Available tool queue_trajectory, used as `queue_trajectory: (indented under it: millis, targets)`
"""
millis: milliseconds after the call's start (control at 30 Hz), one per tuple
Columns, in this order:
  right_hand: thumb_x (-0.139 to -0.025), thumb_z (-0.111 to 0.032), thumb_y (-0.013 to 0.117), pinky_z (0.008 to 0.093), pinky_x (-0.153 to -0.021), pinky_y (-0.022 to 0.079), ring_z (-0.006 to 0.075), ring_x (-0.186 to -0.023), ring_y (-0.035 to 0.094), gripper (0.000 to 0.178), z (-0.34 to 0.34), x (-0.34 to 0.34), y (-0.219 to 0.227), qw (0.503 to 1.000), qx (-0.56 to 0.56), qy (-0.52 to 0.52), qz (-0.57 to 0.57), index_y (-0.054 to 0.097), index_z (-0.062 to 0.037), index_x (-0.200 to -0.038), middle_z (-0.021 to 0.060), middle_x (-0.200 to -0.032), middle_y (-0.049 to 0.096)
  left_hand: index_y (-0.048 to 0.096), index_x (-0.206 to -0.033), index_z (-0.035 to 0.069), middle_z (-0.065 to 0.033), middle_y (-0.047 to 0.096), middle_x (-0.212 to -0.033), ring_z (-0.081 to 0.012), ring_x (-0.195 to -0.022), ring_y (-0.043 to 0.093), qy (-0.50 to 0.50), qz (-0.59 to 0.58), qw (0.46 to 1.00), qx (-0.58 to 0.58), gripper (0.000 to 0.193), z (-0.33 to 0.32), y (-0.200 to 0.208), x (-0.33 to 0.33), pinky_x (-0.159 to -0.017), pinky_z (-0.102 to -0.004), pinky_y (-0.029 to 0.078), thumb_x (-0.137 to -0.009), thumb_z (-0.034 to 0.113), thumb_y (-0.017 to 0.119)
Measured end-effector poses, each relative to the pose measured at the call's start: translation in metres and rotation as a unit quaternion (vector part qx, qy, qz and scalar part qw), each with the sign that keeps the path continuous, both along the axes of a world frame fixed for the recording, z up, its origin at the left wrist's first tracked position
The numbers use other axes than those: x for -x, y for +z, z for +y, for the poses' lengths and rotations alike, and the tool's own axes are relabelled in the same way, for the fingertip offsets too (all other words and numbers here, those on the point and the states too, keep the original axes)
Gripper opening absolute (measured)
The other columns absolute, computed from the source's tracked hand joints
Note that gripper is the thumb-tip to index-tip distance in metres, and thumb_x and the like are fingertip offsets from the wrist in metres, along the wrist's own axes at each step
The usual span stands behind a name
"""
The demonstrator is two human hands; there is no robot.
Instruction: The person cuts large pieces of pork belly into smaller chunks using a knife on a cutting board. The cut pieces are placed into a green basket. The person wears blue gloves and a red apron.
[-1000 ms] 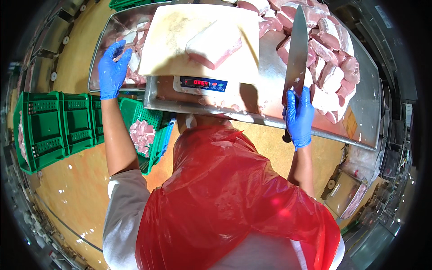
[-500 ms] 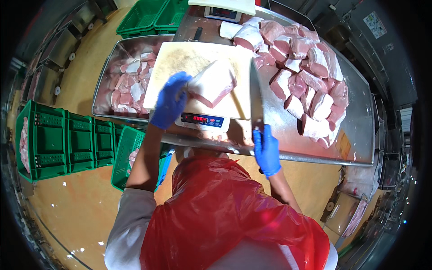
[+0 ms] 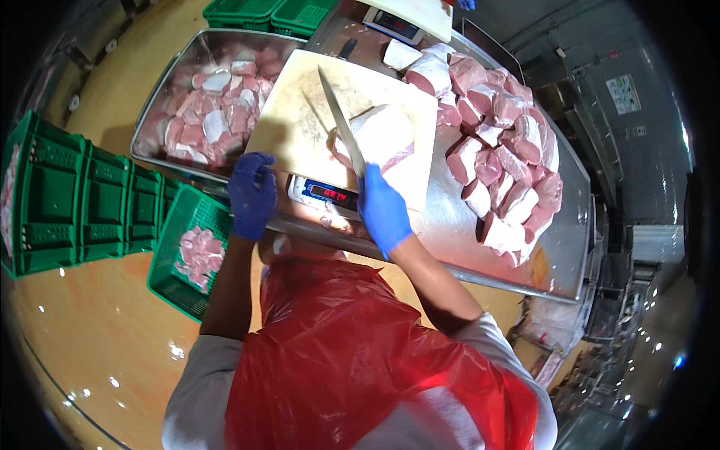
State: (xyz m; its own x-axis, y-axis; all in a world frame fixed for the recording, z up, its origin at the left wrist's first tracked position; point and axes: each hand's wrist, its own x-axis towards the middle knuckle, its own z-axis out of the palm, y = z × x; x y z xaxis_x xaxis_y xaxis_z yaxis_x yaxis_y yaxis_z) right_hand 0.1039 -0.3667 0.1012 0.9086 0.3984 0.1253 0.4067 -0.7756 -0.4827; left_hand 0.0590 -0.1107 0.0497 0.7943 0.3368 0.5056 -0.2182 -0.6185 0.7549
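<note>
My right hand [image 3: 385, 210], in a blue glove, grips the handle of a long knife [image 3: 337, 116]. Its blade slants up and left, in front of the left side of a thick slab of pork [image 3: 386, 135] with a white fat layer. Whether the blade touches the meat I cannot tell. The slab lies on a white cutting board [image 3: 300, 112], above a digital scale [image 3: 319, 193] with a lit red display. By the board's lower left corner, my left hand [image 3: 253, 199], also blue-gloved, has loosely curled, parted fingers with nothing visible in them.
Many pork chunks [image 3: 517, 150] are heaped on the right of the steel table [image 3: 450, 232]. A steel tub of cut pork [image 3: 202, 112] stands left of the board. A green basket of trimmings [image 3: 199, 259] is lower left, beside green crates [image 3: 105, 202]. Another knife [image 3: 347, 49] lies behind the board.
My left hand has left the slab and moved down and left to the table edge. My right hand has swung the knife from the board's right side leftward across the slab. The view has turned.
</note>
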Motion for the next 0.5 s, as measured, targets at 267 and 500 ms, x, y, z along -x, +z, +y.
queue_trajectory:
  millis: [267,500]
  targets:
    - [-0.098,-0.012,0.053,0.0606,-0.059,0.045,0.0547,-0.073,0.06,0.015,-0.141,0.098,0.039,0.967,0.201,0.001,0.158,0.043,-0.0043,-0.107,0.0331,-0.079,0.06,0.067,-0.104,0.005,-0.0128,0.066,-0.091,-0.0255,-0.076,0.064,0.031,-0.035,0.99,0.13,0.019,-0.005,0.009,-0.014,-0.069,-0.0353,0.052,-0.085,0.002,0.065]
    - [-0.097,-0.006,0.055,0.0573,-0.056,0.044,0.0538,-0.069,0.059,0.018,-0.034,0.033,0.043,1.0,0.024,0.005,-0.006,0.042,-0.0001,-0.107,0.0333,-0.076,0.06,0.068,-0.095,0.0,-0.0102,0.066,-0.088,-0.0138,-0.074,0.066,-0.036,0.003,0.989,0.141,0.014,-0.09,0.025,-0.066,-0.064,-0.0271,0.054,-0.082,-0.003,0.07]
